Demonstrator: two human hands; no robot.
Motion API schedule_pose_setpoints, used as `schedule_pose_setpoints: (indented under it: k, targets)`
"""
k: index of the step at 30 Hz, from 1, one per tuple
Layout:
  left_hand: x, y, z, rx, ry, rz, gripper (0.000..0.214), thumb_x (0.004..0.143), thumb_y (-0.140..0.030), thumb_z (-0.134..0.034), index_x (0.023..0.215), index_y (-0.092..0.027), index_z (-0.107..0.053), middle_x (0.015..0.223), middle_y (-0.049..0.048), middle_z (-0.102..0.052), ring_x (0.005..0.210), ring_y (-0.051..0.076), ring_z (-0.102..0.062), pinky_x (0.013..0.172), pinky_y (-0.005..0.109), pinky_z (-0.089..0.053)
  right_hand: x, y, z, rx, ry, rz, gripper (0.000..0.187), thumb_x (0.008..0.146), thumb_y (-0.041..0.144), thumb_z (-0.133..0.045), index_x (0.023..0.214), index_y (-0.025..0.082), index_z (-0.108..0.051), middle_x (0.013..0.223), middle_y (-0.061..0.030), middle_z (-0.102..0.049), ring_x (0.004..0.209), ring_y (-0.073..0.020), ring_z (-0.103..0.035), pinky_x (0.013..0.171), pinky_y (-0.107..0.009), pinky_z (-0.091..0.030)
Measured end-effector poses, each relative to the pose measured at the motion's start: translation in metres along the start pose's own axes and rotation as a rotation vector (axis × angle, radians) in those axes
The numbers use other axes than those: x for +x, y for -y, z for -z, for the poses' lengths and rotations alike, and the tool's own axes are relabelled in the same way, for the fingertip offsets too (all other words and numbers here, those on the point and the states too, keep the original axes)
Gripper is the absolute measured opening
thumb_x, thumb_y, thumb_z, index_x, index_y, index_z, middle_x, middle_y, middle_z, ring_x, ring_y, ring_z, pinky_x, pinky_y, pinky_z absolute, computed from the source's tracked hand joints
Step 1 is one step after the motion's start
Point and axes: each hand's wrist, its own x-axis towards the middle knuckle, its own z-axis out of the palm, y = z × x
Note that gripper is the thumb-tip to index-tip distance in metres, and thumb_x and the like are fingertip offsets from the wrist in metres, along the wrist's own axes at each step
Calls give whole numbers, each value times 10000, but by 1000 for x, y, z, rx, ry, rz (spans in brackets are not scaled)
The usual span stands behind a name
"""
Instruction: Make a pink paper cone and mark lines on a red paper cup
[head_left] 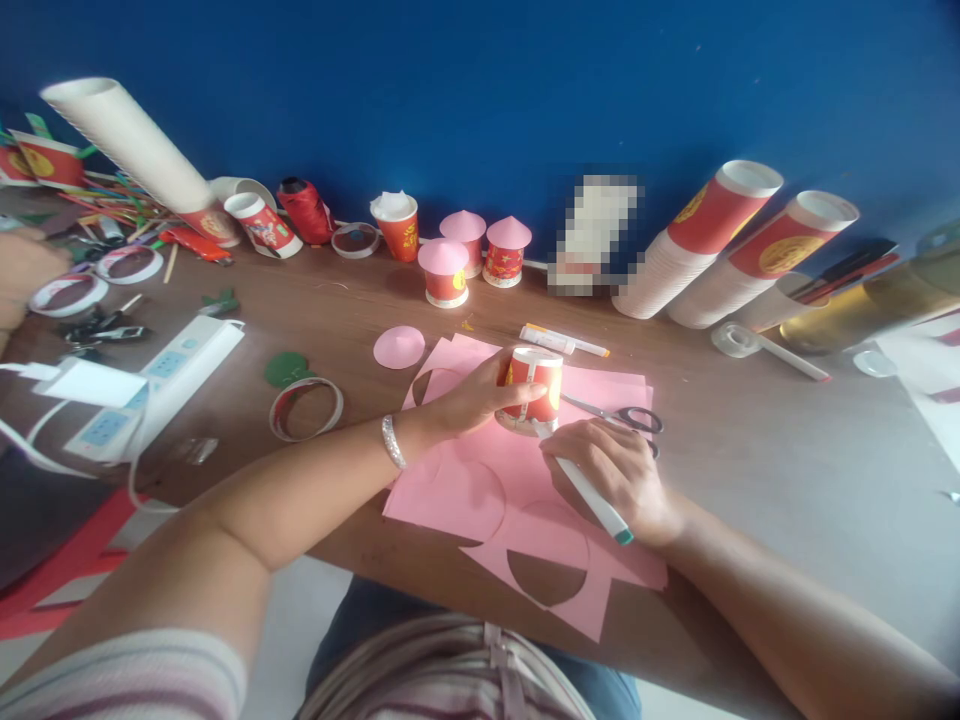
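Note:
My left hand (469, 400) is closed around a red paper cup (534, 385) that stands upside down on a pink paper sheet (465, 490). My right hand (611, 475) grips a white marker pen (592, 498) with a green end, its tip at the foot of the cup. The pink sheet has round holes cut out of it and drawn circles. A cut pink disc (399, 347) lies just beyond the sheet. Scissors (626, 417) rest on the paper to the right of the cup.
Three cups with pink cone lids (465, 255) stand at the back by the blue wall. Stacks of paper cups (705, 240) lie at the right. A glue stick (562, 341), tape rings (306, 408), a white power strip (161, 385) and another person's hand (22, 275) are around.

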Motion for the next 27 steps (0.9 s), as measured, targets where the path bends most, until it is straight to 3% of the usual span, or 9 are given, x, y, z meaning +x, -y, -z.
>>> schedule_pose_setpoints:
  k: [4,12,27]
  targets:
    - [0,-1,2,-58,72,29,319,906,-448,-748,855,-145,-663,784,39,-672,663,101,-510,621,242,-406,-2,0,-1,-6,-19,-37,278,961,37,-578,1168,216,-628,850,-14,-724,666,-138,-668,614,-275,-543]
    - [-2,1,2,-99,18,46,295,903,-413,-769,1003,-157,-661,875,49,-692,785,145,-619,703,264,-465,0,1,3,-15,-18,-40,293,941,39,-589,1177,204,-643,821,-16,-695,662,-152,-661,605,-276,-542]
    - [-3,3,5,-76,18,42,333,925,-452,-764,1055,-170,-644,919,40,-682,787,128,-583,696,255,-453,-3,4,-1,-40,-28,-64,260,916,-11,-586,1025,224,-580,762,24,-629,610,-122,-585,582,-269,-484]
